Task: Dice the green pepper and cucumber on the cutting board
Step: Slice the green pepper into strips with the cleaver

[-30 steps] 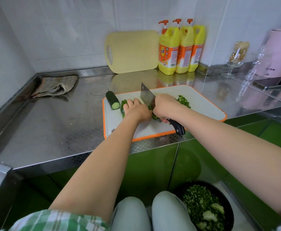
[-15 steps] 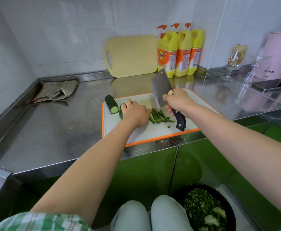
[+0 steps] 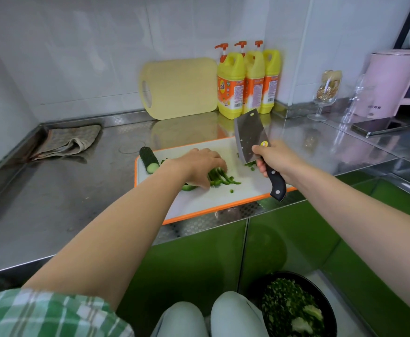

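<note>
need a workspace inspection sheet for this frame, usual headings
Surface: steel counter; white cutting board with an orange rim near its front edge.
Job's things: cucumber piece at the board's far left corner; green pepper strips mid-board, diced bits beside them; cleaver held above the board.
Clutter: cloth, yellow board against the wall, three detergent bottles, goblet, pink kettle, phone; black bowl of chopped greens on the floor.
Hands: left hand holds the pepper strips with curled fingers; right hand grips the cleaver handle.
Cables: nothing seen.
Surroundings: white tiled wall, green cabinet fronts.
</note>
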